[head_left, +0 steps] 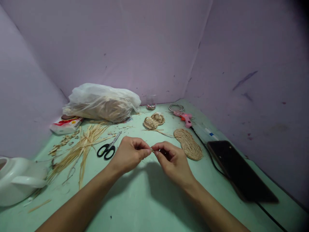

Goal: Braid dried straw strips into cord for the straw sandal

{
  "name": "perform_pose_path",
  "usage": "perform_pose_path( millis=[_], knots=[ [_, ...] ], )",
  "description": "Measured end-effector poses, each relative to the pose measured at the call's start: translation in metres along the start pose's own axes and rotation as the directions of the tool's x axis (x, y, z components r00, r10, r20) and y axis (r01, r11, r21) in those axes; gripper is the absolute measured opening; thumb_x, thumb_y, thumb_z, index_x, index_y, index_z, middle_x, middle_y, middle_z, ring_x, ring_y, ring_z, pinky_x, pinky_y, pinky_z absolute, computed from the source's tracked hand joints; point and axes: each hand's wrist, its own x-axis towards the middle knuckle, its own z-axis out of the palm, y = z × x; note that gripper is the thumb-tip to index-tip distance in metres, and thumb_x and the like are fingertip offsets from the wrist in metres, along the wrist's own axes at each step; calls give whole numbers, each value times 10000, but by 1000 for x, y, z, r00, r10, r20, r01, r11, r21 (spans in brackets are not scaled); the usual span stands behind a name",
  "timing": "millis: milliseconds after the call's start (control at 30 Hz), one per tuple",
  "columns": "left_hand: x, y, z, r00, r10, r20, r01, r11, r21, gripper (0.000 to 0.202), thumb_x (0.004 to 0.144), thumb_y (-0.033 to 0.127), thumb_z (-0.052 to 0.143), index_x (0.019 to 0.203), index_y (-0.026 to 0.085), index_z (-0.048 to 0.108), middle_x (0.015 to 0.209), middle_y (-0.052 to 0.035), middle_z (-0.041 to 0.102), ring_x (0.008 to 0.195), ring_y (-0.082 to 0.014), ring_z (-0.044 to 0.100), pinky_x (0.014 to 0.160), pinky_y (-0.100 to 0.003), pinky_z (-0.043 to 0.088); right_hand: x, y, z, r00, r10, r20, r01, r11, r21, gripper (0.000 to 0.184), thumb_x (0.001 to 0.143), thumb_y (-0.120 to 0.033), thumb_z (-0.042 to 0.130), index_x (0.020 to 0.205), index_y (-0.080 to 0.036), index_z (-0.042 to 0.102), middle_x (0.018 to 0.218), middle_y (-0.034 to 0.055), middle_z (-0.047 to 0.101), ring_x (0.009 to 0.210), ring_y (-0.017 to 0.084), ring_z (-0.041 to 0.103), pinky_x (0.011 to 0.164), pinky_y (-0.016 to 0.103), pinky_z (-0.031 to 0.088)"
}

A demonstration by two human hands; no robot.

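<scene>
My left hand (pixel 132 151) and my right hand (pixel 172 161) meet fingertip to fingertip above the middle of the table. Both are closed in a pinch on a small straw-coloured piece (pixel 152 150), mostly hidden by the fingers. Just left of my left hand lie black-handled scissors (pixel 108 149), blades pointing away. To the right of my right hand is a flat sole-shaped piece of coiled braid (pixel 188 144), with a loose braid end (pixel 165 133) trailing left. Beyond my hands sits a smaller pair of coiled braid pieces (pixel 154 121).
Loose straw strips (pixel 83 145) spread across the left, near a white pot (pixel 19 180) and a small box (pixel 66 125). At the back are a plastic bag (pixel 103 101) and a jar of beads (pixel 151 105). A pink glue gun (pixel 184 118) and black phone (pixel 241 170) lie right.
</scene>
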Motion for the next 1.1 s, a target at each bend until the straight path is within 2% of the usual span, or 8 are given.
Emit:
perform_pose_path(
  millis=[133, 267, 433, 667, 767, 867, 933, 1100],
  knots=[
    [1, 1, -3, 998, -20, 54, 25, 995, -100, 90, 552, 206, 611, 574, 119, 613, 456, 20, 509, 448, -78, 418, 479, -215, 333, 2, -3, 0, 997, 75, 24, -76, 994, 82, 111, 722, -164, 490, 731, -173, 601, 653, 10, 579, 517, 92, 443, 469, 219, 338],
    [3, -1, -4, 992, -62, 109, 83, 975, -207, 68, 537, 187, 597, 551, 121, 606, 463, 23, 510, 445, -72, 415, 494, -218, 331, 1, -4, -1, 1000, -23, 7, 23, 999, 39, 140, 689, -117, 480, 690, -173, 609, 650, 10, 577, 495, 84, 433, 452, 216, 319],
    [-2, 4, 1, 987, -139, 81, 148, 982, -114, 90, 523, 203, 594, 539, 115, 592, 400, 30, 474, 417, -68, 382, 442, -204, 269, -2, -6, -1, 994, -110, 14, 110, 993, -45, 97, 642, -124, 509, 634, -148, 603, 584, 12, 547, 438, 76, 394, 415, 221, 289],
    [-9, 13, 7, 993, -107, 54, 105, 994, 34, 119, 564, 232, 561, 558, 114, 578, 410, 43, 450, 412, -60, 358, 417, -190, 258, 3, -8, -2, 981, 181, 76, -189, 974, 125, 206, 635, -306, 581, 524, -146, 516, 464, -21, 440, 424, 71, 337, 398, 215, 256],
    [-9, 15, 6, 996, -86, 33, 84, 994, 75, 103, 575, 207, 540, 562, 113, 582, 415, 45, 451, 421, -59, 359, 427, -189, 264, 3, -7, -2, 971, 209, 116, -222, 968, 118, 178, 618, -295, 599, 562, -148, 515, 430, -58, 373, 402, 54, 280, 376, 199, 211],
    [-9, 15, 5, 997, -77, 10, 75, 994, 83, 101, 584, 198, 529, 557, 114, 578, 413, 50, 448, 422, -58, 358, 433, -189, 270, 0, -5, 0, 991, 122, 47, -124, 991, 42, 139, 628, -259, 596, 590, -153, 514, 417, -74, 336, 386, 50, 264, 359, 189, 197],
    [-9, 14, 6, 998, -58, -19, 59, 995, 79, 99, 588, 199, 531, 555, 117, 574, 421, 52, 453, 428, -59, 365, 441, -190, 283, -2, -2, 1, 999, -23, -27, 22, 999, -49, 96, 654, -238, 582, 642, -150, 546, 448, -57, 403, 382, 50, 292, 360, 189, 228],
    [-8, 10, 8, 991, -100, -91, 104, 993, 50, 103, 578, 205, 541, 511, 127, 528, 397, 61, 433, 399, -53, 345, 428, -192, 273, -4, 6, 1, 901, -434, -9, 411, 861, -298, 80, 705, -143, 530, 739, -147, 602, 599, 18, 567, 495, 85, 452, 482, 212, 354]
  ],
)
